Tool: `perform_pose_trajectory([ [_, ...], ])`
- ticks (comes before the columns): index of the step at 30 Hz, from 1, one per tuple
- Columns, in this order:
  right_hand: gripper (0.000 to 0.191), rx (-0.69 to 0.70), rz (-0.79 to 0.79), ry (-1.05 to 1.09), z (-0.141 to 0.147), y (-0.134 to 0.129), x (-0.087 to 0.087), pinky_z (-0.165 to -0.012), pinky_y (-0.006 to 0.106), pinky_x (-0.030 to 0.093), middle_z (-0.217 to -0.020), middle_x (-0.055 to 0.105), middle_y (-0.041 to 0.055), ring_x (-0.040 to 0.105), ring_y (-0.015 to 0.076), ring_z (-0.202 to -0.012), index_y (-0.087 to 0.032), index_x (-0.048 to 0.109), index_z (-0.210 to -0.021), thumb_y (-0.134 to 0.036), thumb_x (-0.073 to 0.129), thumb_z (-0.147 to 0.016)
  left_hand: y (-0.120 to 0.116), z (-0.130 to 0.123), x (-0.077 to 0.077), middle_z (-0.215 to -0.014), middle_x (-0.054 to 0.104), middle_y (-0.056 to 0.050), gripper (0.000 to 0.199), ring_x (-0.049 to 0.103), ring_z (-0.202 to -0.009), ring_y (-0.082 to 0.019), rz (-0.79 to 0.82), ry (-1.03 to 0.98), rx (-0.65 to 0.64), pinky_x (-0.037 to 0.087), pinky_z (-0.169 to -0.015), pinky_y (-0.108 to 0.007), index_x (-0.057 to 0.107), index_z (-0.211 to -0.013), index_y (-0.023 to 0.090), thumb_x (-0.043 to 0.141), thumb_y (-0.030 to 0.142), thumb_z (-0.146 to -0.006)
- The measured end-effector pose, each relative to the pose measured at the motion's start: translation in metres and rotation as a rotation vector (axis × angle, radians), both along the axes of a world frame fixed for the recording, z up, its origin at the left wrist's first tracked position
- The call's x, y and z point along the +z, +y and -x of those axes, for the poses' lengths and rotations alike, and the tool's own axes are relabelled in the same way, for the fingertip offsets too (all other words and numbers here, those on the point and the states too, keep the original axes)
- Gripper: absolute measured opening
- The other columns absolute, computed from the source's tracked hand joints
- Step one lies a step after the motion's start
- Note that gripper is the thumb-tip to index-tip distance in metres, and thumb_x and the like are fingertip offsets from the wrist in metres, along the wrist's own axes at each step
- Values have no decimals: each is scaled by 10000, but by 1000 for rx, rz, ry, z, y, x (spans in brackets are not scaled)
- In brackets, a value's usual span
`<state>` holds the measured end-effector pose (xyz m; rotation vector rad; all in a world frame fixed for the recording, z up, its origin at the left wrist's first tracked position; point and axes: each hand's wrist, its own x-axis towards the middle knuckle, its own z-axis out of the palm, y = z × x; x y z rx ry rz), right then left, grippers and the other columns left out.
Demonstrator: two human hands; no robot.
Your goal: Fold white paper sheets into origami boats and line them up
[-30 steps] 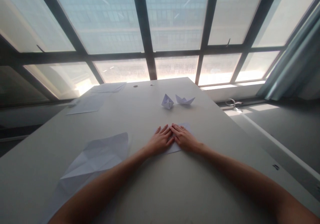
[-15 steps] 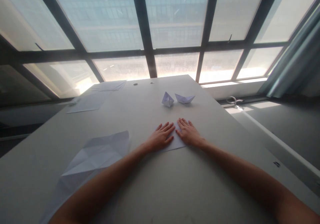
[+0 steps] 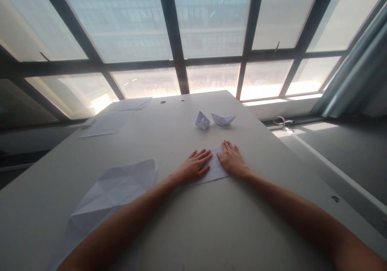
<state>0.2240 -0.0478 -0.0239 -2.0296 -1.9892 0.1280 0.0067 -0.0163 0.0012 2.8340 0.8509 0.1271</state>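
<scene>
Both of my hands lie flat on a folded white paper (image 3: 215,168) in the middle of the grey table (image 3: 187,222). My left hand (image 3: 192,167) presses the paper's left part with its fingers spread. My right hand (image 3: 231,159) presses the right part, a small gap away from the left hand. Beyond the hands stand two folded paper boats, the left boat (image 3: 202,120) and the right boat (image 3: 223,119).
A creased, unfolded white sheet (image 3: 115,190) lies at the near left. More flat sheets (image 3: 104,125) lie at the far left by the window. The table's right edge drops to a floor with a metal object (image 3: 281,122) near the sill.
My hands have slid apart across the paper: the right hand moved to the right and farther away, the left stayed almost still. More of the paper shows between them.
</scene>
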Motion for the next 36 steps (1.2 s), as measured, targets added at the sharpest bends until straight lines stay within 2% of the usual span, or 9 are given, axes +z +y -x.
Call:
perform_pose_trajectory([
  [4, 590, 18, -70, -12, 2, -3, 6, -1177, 481, 82, -1564, 269, 189, 164, 272, -1467, -44, 354, -1470, -328, 373, -952, 0, 1, 2, -1594, 226, 22, 564, 164, -1480, -189, 16, -14, -34, 89, -1209, -405, 268, -1530, 291, 308, 491, -1004],
  [10, 529, 379, -124, 80, 14, -14, 12, -1180, 430, 169, -1538, 350, 148, 248, 230, -1447, -106, 422, -1448, -279, 422, -948, -1, -1, -1, -1590, 246, 1, 578, 177, -1477, -212, -3, -55, 56, 129, -1201, -429, 231, -1540, 287, 280, 514, -1010],
  [14, 520, 473, -141, 244, 18, -16, 10, -1152, 435, 271, -1462, 469, 139, 401, 247, -1371, -132, 484, -1411, -263, 493, -908, 0, -1, -4, -1588, 253, -4, 580, 186, -1475, -216, -2, -72, 83, 131, -1199, -425, 218, -1543, 293, 293, 510, -1010],
  [17, 365, 381, -224, 477, 7, -3, 9, -1027, 364, 442, -1227, 673, 100, 615, 219, -1143, -183, 649, -1225, -256, 483, -909, 1, 1, -5, -1592, 236, -13, 576, 178, -1477, -222, -7, -56, 83, 114, -1201, -430, 245, -1538, 271, 309, 486, -1007],
  [19, 351, 183, -280, 646, -10, 17, 8, -881, 327, 530, -1089, 723, 104, 686, 208, -961, -158, 659, -1185, -242, 492, -888, 2, 2, -5, -1595, 221, -18, 577, 167, -1479, -221, -4, -44, 72, 108, -1201, -432, 256, -1535, 257, 299, 487, -1008],
  [23, 455, -285, -227, 802, -59, 77, 9, -730, 273, 554, -1101, 700, 138, 699, 198, -841, -99, 606, -1242, -167, 580, -793, 2, 3, -4, -1598, 208, -16, 579, 152, -1482, -210, 1, -45, 67, 98, -1201, -421, 257, -1535, 253, 279, 498, -1010],
  [24, 503, -335, -207, 814, -71, 94, 9, -673, 263, 554, -1142, 679, 166, 702, 198, -805, -77, 574, -1280, -155, 584, -783, 2, 3, -4, -1599, 206, -16, 578, 151, -1483, -209, 2, -48, 67, 94, -1202, -418, 256, -1535, 253, 278, 496, -1011],
  [30, 715, -390, -160, 882, -106, 160, 13, -475, 205, 505, -1219, 632, 196, 673, 132, -603, -78, 391, -1436, -82, 580, -747, 3, 4, -2, -1602, 197, -11, 570, 151, -1483, -202, 1, -46, 65, 94, -1202, -408, 253, -1534, 254, 281, 485, -1014],
  [36, 647, -349, -168, 877, -100, 166, 1, -494, 186, 486, -934, 730, 117, 660, 140, -619, -69, 458, -1378, -85, 593, -745, 5, 4, -2, -1601, 208, -11, 568, 157, -1481, -204, -5, -46, 61, 98, -1201, -408, 246, -1535, 260, 291, 479, -1013],
])
